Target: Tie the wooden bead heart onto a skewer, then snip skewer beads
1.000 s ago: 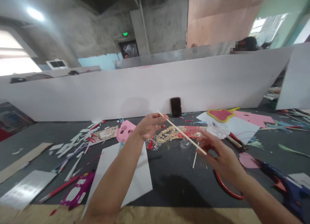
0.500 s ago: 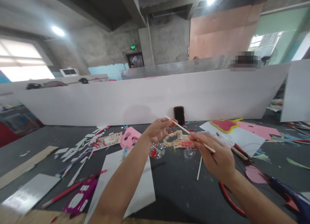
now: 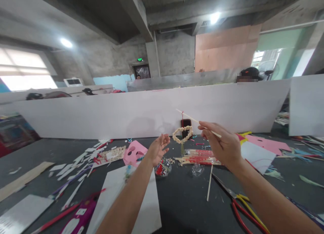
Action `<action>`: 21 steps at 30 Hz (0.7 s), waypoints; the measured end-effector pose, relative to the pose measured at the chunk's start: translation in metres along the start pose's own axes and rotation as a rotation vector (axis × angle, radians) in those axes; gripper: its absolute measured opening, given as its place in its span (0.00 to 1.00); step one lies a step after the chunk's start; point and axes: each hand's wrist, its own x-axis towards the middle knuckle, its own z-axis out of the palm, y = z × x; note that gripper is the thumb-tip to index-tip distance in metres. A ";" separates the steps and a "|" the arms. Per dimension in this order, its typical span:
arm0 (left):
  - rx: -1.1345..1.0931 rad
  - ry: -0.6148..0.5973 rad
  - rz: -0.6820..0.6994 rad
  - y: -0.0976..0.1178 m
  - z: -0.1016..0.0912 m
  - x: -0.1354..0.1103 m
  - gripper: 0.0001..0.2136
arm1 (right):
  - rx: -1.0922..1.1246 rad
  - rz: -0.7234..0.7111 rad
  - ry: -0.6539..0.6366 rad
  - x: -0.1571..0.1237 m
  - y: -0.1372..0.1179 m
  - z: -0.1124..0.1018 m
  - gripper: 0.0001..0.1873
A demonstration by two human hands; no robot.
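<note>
The beaded loop (image 3: pixel 174 136) hangs in the air above the rear of the dark tabletop (image 3: pixel 184 203), in front of the upright phone (image 3: pixel 188 122). A red cord (image 3: pixel 182 118) suspends it from a thin pale stick (image 3: pixel 191 118), meeting the stick near its far end; whether the cord is knotted or merely looped there cannot be told. A greenish tassel (image 3: pixel 182 149) hangs below the loop.

Right hand (image 3: pixel 224 143): grasping. The fingers pinch the stick toward its near end. This placement appears to leave the far end exposed to carry the cord. The stick slopes upward away from the hand, a tilt that probably keeps the cord from sliding off the tip.

Left hand (image 3: pixel 158 150): released. The fingers are spread, holding nothing, just beside the loop but apart from it. The position suggests readiness to steady the loop.

Below the loop, wrapped sticks (image 3: pixel 199 158) lie in a bundle. A clear packet (image 3: pixel 163 168) with red contents rests near the left hand. A loose stick (image 3: pixel 210 183) and scissors (image 3: pixel 227 190) lie nearer the wearer, within easy reach of the right hand. The phone leans against the white panel (image 3: pixel 113 115), which evidently props it up.
</note>
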 end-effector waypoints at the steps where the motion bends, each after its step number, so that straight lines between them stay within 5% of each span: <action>1: 0.009 0.023 0.019 -0.001 -0.001 -0.003 0.22 | -0.007 0.001 0.011 0.003 0.004 0.001 0.15; 12: 0.325 0.220 0.162 -0.020 -0.025 -0.048 0.22 | -0.090 0.034 0.074 0.046 0.065 0.022 0.16; 21: 0.531 0.141 0.118 -0.057 -0.060 -0.059 0.24 | -0.153 0.067 0.129 0.110 0.115 0.053 0.20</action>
